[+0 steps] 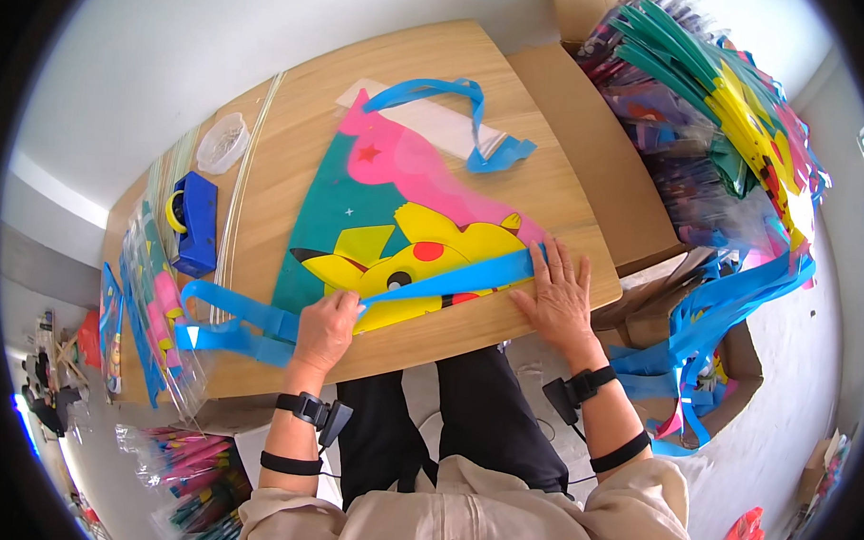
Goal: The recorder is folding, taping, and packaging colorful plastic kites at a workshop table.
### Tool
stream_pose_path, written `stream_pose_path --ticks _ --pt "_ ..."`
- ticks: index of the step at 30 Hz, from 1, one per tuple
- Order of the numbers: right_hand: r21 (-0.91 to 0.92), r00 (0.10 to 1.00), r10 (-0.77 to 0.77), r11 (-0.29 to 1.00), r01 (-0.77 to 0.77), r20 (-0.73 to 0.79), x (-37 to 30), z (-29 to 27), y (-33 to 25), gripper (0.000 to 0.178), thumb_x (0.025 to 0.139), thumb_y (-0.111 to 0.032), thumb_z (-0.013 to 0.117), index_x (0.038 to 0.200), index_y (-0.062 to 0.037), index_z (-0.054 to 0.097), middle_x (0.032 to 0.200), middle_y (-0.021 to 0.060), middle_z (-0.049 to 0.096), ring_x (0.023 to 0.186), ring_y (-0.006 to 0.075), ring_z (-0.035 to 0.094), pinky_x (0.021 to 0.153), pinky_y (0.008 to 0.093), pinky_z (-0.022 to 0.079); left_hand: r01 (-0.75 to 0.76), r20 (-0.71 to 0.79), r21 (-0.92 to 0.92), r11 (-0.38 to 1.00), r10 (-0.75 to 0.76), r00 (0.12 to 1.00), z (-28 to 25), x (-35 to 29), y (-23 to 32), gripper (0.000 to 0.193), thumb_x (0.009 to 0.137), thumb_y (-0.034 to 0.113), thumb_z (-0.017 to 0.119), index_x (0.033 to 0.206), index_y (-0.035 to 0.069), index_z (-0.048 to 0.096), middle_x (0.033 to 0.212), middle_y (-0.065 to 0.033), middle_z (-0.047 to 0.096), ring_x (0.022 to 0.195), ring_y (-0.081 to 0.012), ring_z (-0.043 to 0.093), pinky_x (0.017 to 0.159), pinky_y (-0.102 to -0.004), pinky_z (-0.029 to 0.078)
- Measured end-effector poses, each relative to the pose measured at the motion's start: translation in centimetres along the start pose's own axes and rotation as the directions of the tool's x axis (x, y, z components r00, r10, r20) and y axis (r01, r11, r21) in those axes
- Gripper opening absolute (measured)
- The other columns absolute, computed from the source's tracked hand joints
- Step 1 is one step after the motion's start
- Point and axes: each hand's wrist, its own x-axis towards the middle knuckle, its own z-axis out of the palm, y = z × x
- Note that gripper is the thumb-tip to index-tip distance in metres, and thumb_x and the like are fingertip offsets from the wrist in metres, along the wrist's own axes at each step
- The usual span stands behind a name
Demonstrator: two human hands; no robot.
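A triangular kite (325, 204) lies flat on the wooden table in front of me, green and pink with a yellow cartoon animal printed on it. Across its near part runs a blue strip (455, 278), pulled fairly straight between my hands. My left hand (327, 328) is closed in a pinch on the strip's left part. Blue ribbon (240, 306) trails from there to the left in loops. Fingers stretched out, my right hand (557, 293) lies flat over the kite's right corner and the strip's end. Another blue ribbon (478, 100) curls from the kite's far tip.
To the left stand a blue tape dispenser (198, 226) and a clear plastic bowl (224, 144) beside thin white rods (250, 154). Bagged kites (153, 294) hang over the left edge. At right, a cardboard box (588, 152) and piled kites (685, 117) adjoin the table.
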Motion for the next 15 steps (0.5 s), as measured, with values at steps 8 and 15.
stream_pose_path --ticks 8,15 --pt "-0.027 1.0 -0.005 1.0 0.005 0.001 0.1 0.3 0.0 0.079 0.09 -0.053 0.054 0.151 -0.009 0.03 0.158 0.0127 0.026 0.146 0.0296 0.022 0.117 0.0555 0.007 0.255 0.069 -0.42 0.871 -0.249 0.966 0.3 -1.5 -2.6 0.017 0.085 0.017 0.07 0.086 0.001 0.063 0.071 -0.0104 0.062 0.061 -0.0244 0.058 0.057 -0.0353 0.045" --pt "-0.034 1.0 -0.007 0.999 0.007 0.001 0.2 0.6 0.1 0.08 0.09 -0.053 0.054 0.15 -0.0068 0.029 0.158 0.0128 0.025 0.146 0.0301 0.021 0.117 0.0553 0.008 0.575 0.49 -0.662 0.481 -0.303 0.818 -3.0 -1.4 -6.3 0.025 0.083 0.02 0.075 0.071 0.001 0.063 0.063 0.0056 0.051 0.061 -0.0035 0.043 0.053 -0.0262 0.035"
